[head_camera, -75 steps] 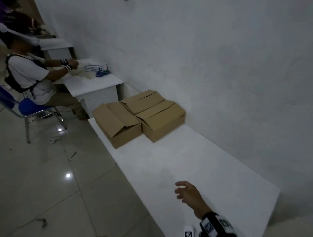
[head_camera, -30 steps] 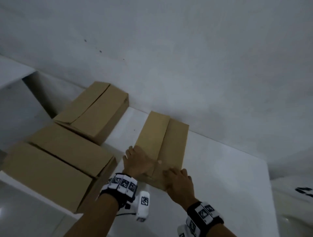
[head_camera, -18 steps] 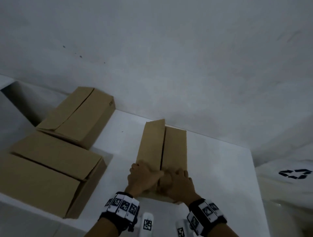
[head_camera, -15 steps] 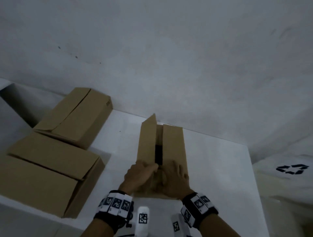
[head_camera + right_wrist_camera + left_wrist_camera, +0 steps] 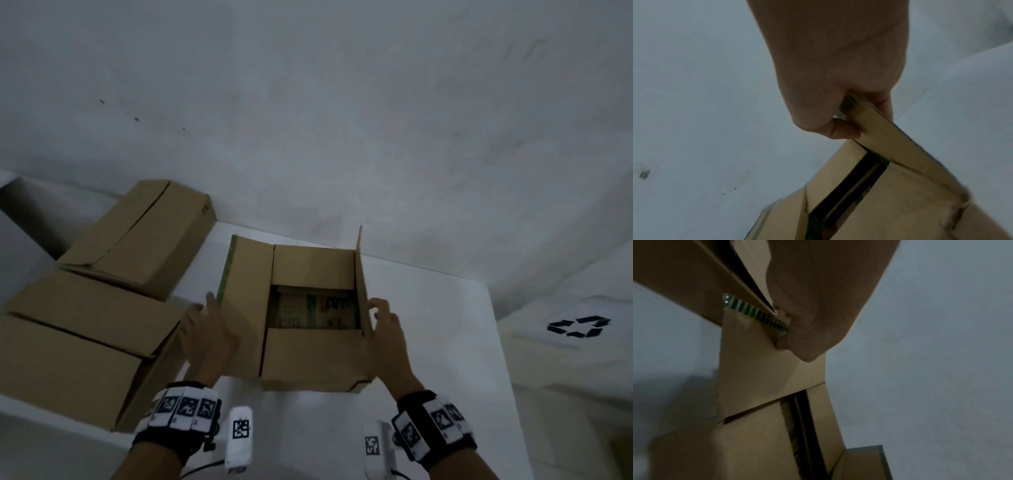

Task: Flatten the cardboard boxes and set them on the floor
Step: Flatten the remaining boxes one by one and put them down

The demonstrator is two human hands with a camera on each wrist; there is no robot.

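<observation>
Black recycling symbol (image 5: 578, 326) on the white bag (image 5: 565, 359) — no legible words

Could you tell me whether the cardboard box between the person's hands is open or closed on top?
Open. The brown cardboard box has its long flaps spread apart, one held by the left hand, one by the right hand.

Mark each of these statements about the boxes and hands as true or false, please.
1. The open box stands on the floor. False: it is on the white table.
2. The right hand pinches the right flap. True.
3. The left hand holds the left flap. True.
4. The two other boxes lie flattened. False: both keep their box shape.
5. The open box is empty. False: something printed shows inside.
</observation>
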